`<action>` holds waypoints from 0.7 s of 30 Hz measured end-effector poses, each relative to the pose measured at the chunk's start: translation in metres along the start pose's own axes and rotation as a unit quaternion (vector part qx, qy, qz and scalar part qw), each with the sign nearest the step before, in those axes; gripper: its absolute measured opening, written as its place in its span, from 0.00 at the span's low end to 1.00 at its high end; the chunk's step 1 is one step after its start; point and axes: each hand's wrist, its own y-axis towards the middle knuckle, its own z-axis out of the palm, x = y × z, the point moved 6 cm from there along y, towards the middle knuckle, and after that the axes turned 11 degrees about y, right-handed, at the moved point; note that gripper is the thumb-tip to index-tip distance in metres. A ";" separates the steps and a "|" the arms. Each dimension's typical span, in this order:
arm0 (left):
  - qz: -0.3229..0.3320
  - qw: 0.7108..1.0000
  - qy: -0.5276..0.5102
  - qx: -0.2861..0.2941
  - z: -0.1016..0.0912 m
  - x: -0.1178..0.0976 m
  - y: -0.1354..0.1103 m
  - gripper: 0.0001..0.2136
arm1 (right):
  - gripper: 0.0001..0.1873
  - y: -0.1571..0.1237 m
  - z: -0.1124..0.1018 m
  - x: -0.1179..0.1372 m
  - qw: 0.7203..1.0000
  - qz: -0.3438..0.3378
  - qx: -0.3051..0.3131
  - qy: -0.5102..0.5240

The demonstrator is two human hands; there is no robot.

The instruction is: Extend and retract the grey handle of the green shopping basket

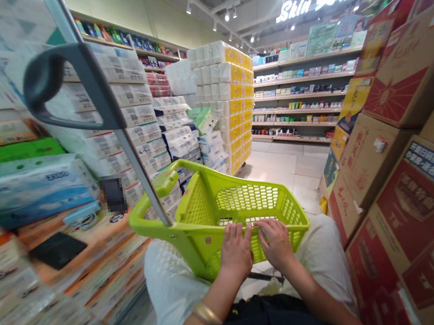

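Observation:
A lime-green rolling shopping basket (245,191) with perforated walls stands between my knees. From its left end rises a metal pole with a grey loop handle (105,86), tilted to the upper left. My left hand (236,250) lies over the basket's near rim, its fingers hooked over the edge. Just to its right, my right hand (275,240) holds the same rim, fingers over the top and thumb on the near side. The two hands are close together with a small gap between them. The fingertips are partly hidden behind the rim.
Stacked tissue packs (124,100) line the left, with a black flat object (58,250) and a light-blue item (82,216) on a lower stack. Cardboard cartons (376,157) rise close on the right. Tiled floor (277,162) leads to stocked shelves (304,95).

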 end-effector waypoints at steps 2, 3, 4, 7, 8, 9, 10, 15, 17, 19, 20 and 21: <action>-0.001 1.000 0.000 0.000 0.000 0.000 0.000 0.30 | 0.14 0.002 -0.004 -0.008 1.000 0.017 -0.007 -0.003; -0.001 1.000 0.001 0.001 0.000 0.000 0.000 0.31 | 0.15 0.004 -0.008 -0.015 0.999 0.033 -0.020 -0.010; 0.000 1.000 0.002 0.003 0.000 0.000 0.000 0.31 | 0.15 0.005 -0.013 -0.023 0.998 0.053 -0.035 -0.019; 0.002 1.000 0.003 0.009 0.001 0.000 0.000 0.31 | 0.16 0.007 -0.025 -0.042 0.991 0.106 -0.074 -0.045; 0.002 1.000 0.003 0.010 0.002 0.000 0.000 0.31 | 0.16 0.007 -0.026 -0.043 0.989 0.113 -0.078 -0.049; 0.001 1.000 0.002 0.010 0.002 0.001 0.000 0.31 | 0.16 0.007 -0.025 -0.042 0.989 0.112 -0.077 -0.050; -0.001 1.000 0.001 0.009 0.002 0.001 0.000 0.31 | 0.15 0.006 -0.023 -0.037 0.991 0.103 -0.070 -0.047; 0.000 1.000 -0.003 0.006 0.002 0.000 0.000 0.31 | 0.14 0.001 0.000 0.000 1.000 0.004 0.006 -0.004; 0.000 1.000 -0.004 0.006 0.002 0.000 0.000 0.31 | 0.14 0.001 0.001 0.002 1.000 -0.002 0.013 0.004; -0.001 1.000 -0.007 0.007 0.002 0.001 0.000 0.31 | 0.14 0.002 -0.005 -0.008 1.000 0.021 -0.007 -0.005; -0.002 1.000 -0.009 0.008 0.002 0.001 0.000 0.31 | 0.14 0.004 -0.009 -0.016 0.999 0.038 -0.022 -0.014; -0.002 1.000 -0.010 0.010 0.002 0.001 0.000 0.31 | 0.14 0.004 -0.013 -0.022 0.998 0.055 -0.038 -0.023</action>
